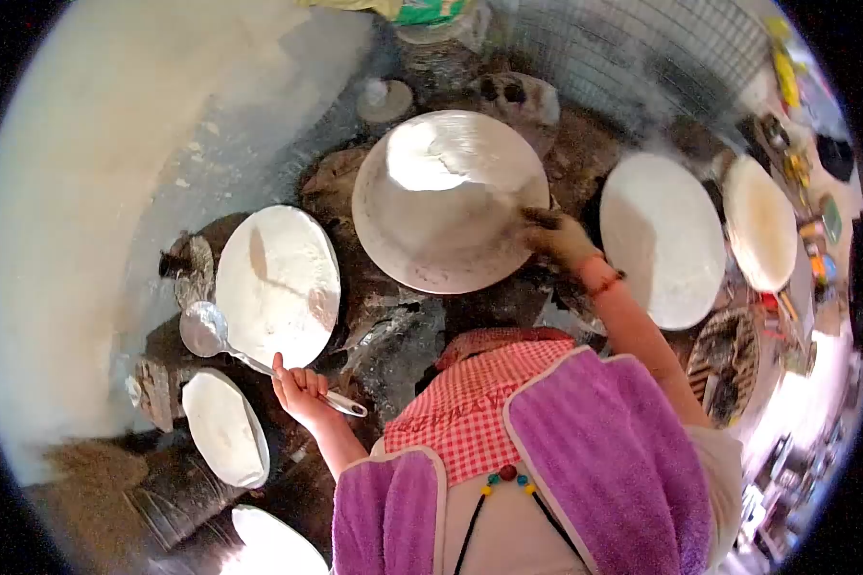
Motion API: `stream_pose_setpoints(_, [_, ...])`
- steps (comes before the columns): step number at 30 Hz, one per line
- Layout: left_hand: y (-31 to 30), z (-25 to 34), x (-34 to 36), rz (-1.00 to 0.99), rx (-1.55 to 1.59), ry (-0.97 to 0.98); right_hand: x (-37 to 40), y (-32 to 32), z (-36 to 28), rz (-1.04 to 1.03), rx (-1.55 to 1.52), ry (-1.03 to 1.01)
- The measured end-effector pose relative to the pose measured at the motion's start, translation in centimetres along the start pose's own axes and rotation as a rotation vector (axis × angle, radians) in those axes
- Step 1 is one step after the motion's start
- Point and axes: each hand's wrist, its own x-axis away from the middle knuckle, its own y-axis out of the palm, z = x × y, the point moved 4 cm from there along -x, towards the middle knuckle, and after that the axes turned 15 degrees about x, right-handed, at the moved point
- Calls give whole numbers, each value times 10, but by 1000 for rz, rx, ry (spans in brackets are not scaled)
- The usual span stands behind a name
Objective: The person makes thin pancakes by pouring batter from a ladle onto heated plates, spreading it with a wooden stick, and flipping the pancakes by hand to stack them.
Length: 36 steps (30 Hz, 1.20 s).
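Note:
My left hand [299,388] grips the handle of a metal ladle [204,331] whose bowl hangs over the lower left edge of a white batter-covered griddle [276,286]. My right hand [558,237] rests on the right rim of a large round metal lid or pan [448,211] at the centre, fingers pressed against its edge. A red bracelet sits on that wrist.
More white-coated round griddles sit at the right [664,240], far right [759,222], lower left [224,428] and bottom [273,546]. They rest on a dark, sooty clay stove [393,326]. A pale wall rises at the left. Wire mesh [642,57] stands behind.

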Motion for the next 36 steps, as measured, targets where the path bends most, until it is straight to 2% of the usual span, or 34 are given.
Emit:
stream_pose_setpoints(1, [-1, 1, 7, 18, -18, 33, -14, -9, 24, 122, -230, -14])
stream_pose_setpoints(2, [-3, 2, 14, -2, -17, 15, -34, -20, 3, 63, -440, -139])
stream_pose_setpoints(3, [-4, 3, 24, 42, -64, 6, -23, -24, 11, -9, -222, 140])
stream_pose_setpoints(7, [-8, 7, 33, 31, -91, 46, -53, 34, -9, -112, 292, -106])
stream_pose_setpoints(8, [-5, 9, 32, 33, -70, 65, -43, 38, -21, -166, 356, -116])
stream_pose_setpoints(9, [-2, 13, 30, 36, -51, 81, -30, 33, -24, -154, 357, -129])
stream_pose_setpoints(11, [-3, 17, 21, 2, -47, 92, -13, 7, -12, -284, 104, -102])
stream_pose_setpoints(13, [10, 23, 25, -34, 7, 100, -30, -28, 31, -49, 125, -140])
stream_pose_setpoints(15, [9, 26, 27, -3, -112, 126, -56, -43, 22, 32, 77, -155])
stream_pose_setpoints(16, [7, 25, 30, -30, -110, 98, -61, -34, 8, -114, -48, -124])
stream_pose_setpoints(17, [7, 24, 28, -63, -92, 74, -65, -21, -8, -111, -68, -116])
stream_pose_setpoints(19, [11, 27, 22, -94, -58, 40, -69, 10, -43, -382, 378, -181])
stream_pose_setpoints(20, [15, 30, 20, -61, -77, 56, -71, 18, -37, -377, 379, -185])
stream_pose_setpoints(22, [20, 31, 15, 15, -87, 98, -69, 27, -24, 28, 903, -537])
stream_pose_setpoints(24, [12, 30, 5, -47, -37, 81, -31, -16, -52, -322, 764, -301])
stream_pose_setpoints(25, [12, 31, 6, -48, -37, 77, -47, -36, -22, -205, 658, -451])
stream_pose_setpoints(28, [9, 26, 7, -1, -81, 33, -86, -77, -5, 178, 955, -233])
stream_pose_setpoints(29, [8, 24, 4, -8, -95, 16, -91, -66, -3, 154, 950, -208])
stream_pose_setpoints(31, [7, 18, -7, -18, -109, -25, -102, -32, -38, 21, 691, -429])
stream_pose_setpoints(32, [9, 15, -14, -25, -103, -30, -94, -24, -52, 30, 696, -426])
stream_pose_setpoints(34, [12, 10, -29, -10, -83, -35, -60, -3, -71, -126, 842, -385])
stream_pose_setpoints(35, [16, 8, -35, -10, -69, -41, -51, -6, -69, -121, 856, -383])
stream_pose_setpoints(36, [22, 6, -38, -44, -78, -61, -44, -14, -59, -128, 751, -342])
